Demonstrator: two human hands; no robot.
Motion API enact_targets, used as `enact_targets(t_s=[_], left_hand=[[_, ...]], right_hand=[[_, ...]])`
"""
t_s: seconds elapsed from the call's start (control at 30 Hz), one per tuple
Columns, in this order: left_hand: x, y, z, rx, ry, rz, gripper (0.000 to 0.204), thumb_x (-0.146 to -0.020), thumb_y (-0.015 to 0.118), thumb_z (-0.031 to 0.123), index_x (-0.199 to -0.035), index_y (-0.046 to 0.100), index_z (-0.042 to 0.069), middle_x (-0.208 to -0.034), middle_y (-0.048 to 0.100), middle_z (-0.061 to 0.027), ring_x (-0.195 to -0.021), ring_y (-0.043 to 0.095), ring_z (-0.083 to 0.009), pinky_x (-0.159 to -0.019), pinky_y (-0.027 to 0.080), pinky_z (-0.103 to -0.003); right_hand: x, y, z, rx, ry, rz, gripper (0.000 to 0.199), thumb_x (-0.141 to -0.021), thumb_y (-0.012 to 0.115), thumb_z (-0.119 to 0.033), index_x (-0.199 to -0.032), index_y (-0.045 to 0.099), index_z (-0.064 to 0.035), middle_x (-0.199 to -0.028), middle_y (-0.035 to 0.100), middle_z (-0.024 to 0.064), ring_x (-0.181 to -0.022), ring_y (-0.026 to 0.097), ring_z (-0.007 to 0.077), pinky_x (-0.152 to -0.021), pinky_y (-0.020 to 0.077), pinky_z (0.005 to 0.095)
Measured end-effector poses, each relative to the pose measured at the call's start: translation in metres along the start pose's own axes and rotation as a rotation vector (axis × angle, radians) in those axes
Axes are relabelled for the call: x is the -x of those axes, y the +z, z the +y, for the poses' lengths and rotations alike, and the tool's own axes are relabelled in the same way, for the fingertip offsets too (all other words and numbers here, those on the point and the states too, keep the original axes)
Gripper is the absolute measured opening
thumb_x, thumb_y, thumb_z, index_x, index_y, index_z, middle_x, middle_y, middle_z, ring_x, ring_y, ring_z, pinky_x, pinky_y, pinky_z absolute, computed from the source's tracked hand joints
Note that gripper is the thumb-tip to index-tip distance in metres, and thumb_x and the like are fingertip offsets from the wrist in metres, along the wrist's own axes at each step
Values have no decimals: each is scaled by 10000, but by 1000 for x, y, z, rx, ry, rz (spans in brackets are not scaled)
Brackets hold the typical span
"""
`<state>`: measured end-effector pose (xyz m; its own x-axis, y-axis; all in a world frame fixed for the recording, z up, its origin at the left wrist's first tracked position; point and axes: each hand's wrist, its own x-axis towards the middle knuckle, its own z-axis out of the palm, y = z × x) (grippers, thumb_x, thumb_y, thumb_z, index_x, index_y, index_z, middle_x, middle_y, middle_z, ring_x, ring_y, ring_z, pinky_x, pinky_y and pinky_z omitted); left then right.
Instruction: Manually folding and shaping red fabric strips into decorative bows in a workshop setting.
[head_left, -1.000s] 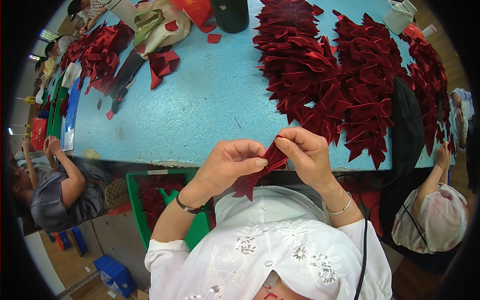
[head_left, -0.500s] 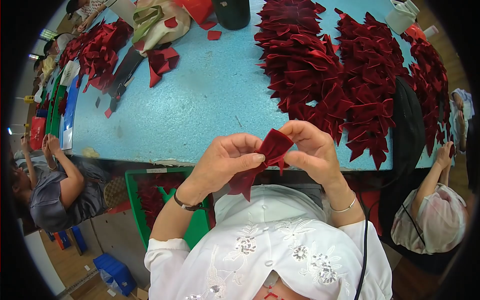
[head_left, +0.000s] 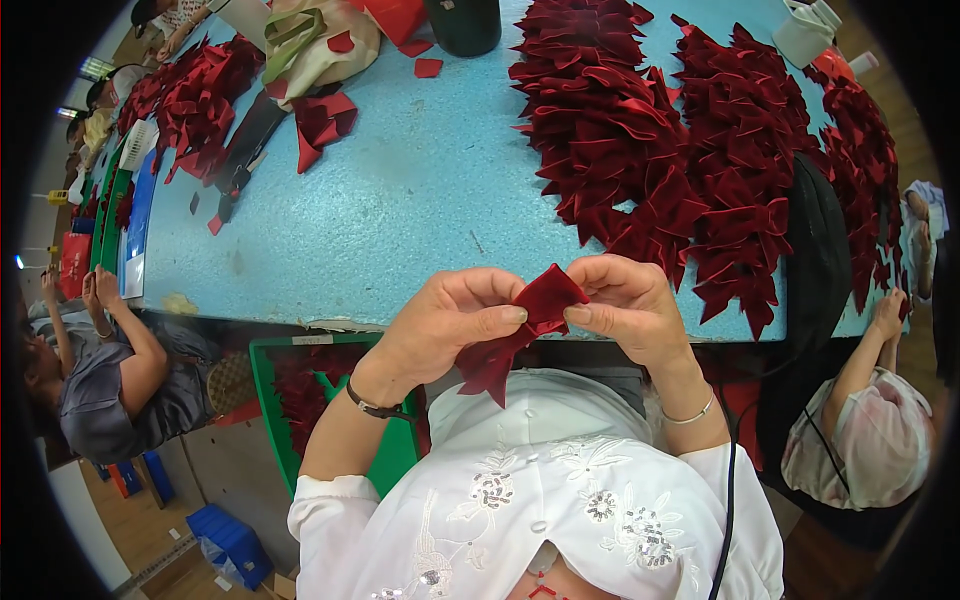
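The dark red velvet ribbon bow (head_left: 548, 298) is up between my two hands, just over the near edge of the table, one loop raised and a notched tail hanging down below my left fingers. My left hand (head_left: 455, 318) has its thumb and forefinger closed on the bow's left side near the gathered middle; my right hand (head_left: 632, 312) nips its right edge between thumb and fingertip, the other fingers curled behind. I judge that I am shaping it, spreading the loop and setting the folds; the next move would call for a firm left pinch at the middle while the right fingers draw the loop out evenly. Ahead of my hands lies the speckled light-blue tabletop (head_left: 400, 215). Beyond my right hand runs a thick row of dark red velvet bows (head_left: 605, 120), with a second dark red bow row (head_left: 735, 190) farther right. Below and left of my left wrist sits an open green plastic tub (head_left: 262, 395) with dark red pieces inside.
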<state>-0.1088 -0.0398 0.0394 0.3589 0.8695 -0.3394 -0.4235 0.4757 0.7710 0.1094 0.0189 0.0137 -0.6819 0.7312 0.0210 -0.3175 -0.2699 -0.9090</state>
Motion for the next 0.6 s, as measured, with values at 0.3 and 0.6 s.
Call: enact_targets(t_s=[0.3, 0.6], left_hand=[[-3, -3, -1, 13, -34, -26, 193, -884, 598, 87, -1036, 605, -31, -961, 648, -70, -851, 608, -106, -784, 491, -241], [-4, -2, -4, -75, -24, -62, 196, -893, 580, 81, -1055, 612, -25, -963, 646, -57, -848, 598, -97, -780, 487, -233]], right_hand=[[2, 3, 1, -34, -12, 47, 217, -813, 616, 49, -1029, 602, 72, -971, 648, 116, -858, 618, 146, -774, 500, 255], [0, 0, 5, -64, 8, 51, 170, -805, 639, 33, -968, 607, 68, -923, 642, 93, -844, 599, 120, -737, 490, 247]])
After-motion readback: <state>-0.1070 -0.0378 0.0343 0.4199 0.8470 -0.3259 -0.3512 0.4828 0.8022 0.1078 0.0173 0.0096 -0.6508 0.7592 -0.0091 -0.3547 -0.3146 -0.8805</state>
